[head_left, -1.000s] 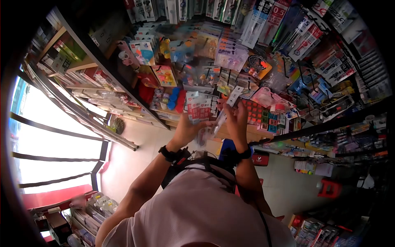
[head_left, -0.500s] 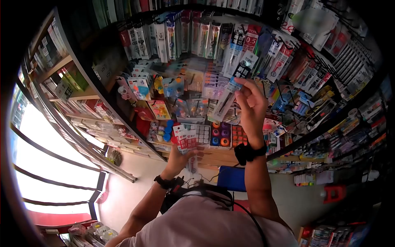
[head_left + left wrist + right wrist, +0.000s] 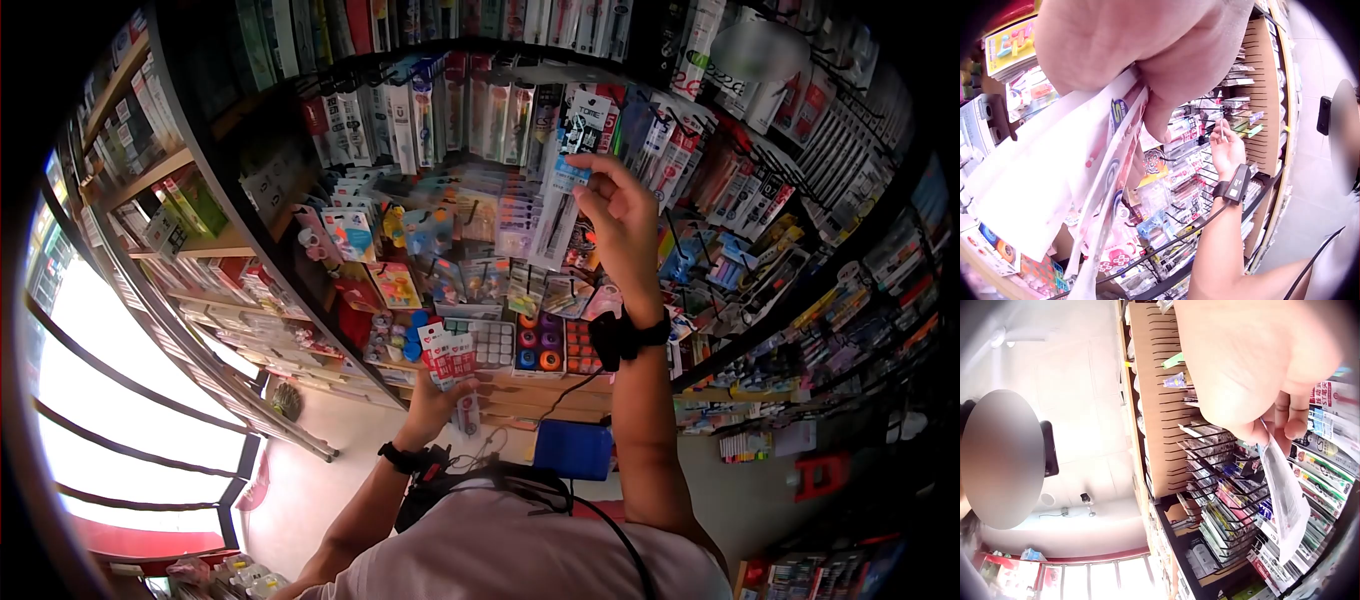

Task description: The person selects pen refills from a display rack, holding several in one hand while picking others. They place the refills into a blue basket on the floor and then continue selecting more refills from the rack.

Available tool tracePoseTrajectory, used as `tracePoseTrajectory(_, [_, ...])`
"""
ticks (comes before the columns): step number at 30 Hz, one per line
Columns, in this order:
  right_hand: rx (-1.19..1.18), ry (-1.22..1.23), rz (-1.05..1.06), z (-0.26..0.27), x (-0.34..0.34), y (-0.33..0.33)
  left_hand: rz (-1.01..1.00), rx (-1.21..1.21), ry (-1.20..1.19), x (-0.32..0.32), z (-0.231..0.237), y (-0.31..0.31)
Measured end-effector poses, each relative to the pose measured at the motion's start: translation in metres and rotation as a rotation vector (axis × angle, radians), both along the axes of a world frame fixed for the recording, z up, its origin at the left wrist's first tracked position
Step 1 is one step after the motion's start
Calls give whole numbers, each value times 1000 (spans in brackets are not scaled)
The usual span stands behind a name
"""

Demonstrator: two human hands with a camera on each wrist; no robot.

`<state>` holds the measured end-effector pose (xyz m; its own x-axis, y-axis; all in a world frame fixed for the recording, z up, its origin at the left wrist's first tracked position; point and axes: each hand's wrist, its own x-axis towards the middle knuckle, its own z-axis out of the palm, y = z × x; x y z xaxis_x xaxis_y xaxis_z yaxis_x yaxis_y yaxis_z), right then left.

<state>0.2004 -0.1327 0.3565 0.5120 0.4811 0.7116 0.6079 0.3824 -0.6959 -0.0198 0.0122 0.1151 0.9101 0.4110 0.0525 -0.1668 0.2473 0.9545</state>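
Note:
My right hand is raised before the hanging stationery and pinches a long clear packet between thumb and fingers. The packet has a blue band and a slim pen-like shape inside; its top overlaps the black-and-white header cards behind it. In the right wrist view, this packet hangs from the fingertips beside a row of hanging packs. Lower down, my left hand grips several red-and-white carded packets, fanned slightly apart. Up close in the left wrist view, these clear-sleeved packets stick out from under the thumb.
Pen packs hang in rows on the rack, with black hooks sticking out. Boxes of small round items sit on the lower shelf. A blue stool stands below, and a shelf unit rises at left.
The right hand has moved up and away from the left hand, carrying the clear packet to the hanging packs. The left hand has shifted slightly left and down, still gripping its packets.

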Motion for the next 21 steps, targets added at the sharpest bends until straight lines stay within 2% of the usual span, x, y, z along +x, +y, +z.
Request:
tracePoseTrajectory(6, [-44, 2, -11, -2, 13, 1, 11, 32, 13, -4, 13, -6])
tracePoseTrajectory(8, [-98, -30, -99, -3, 19, 2, 1, 55, -11, -6, 14, -7])
tracePoseTrajectory(15, [-129, -4, -128, -3, 57, 23, -34, 4, -10, -7, 24, -11])
tracePoseTrajectory(17, [-143, -120, -277, -9, 74, 31, -55, 36, 44, -6, 31, -10])
tracePoseTrajectory(19, [-166, -138, -341, -7, 74, 34, -96, -57, -60, -4, 37, -12])
tracePoseTrajectory(21, [-164, -284, -389, -15, 77, 30, -108, -90, -39, -3, 34, -8])
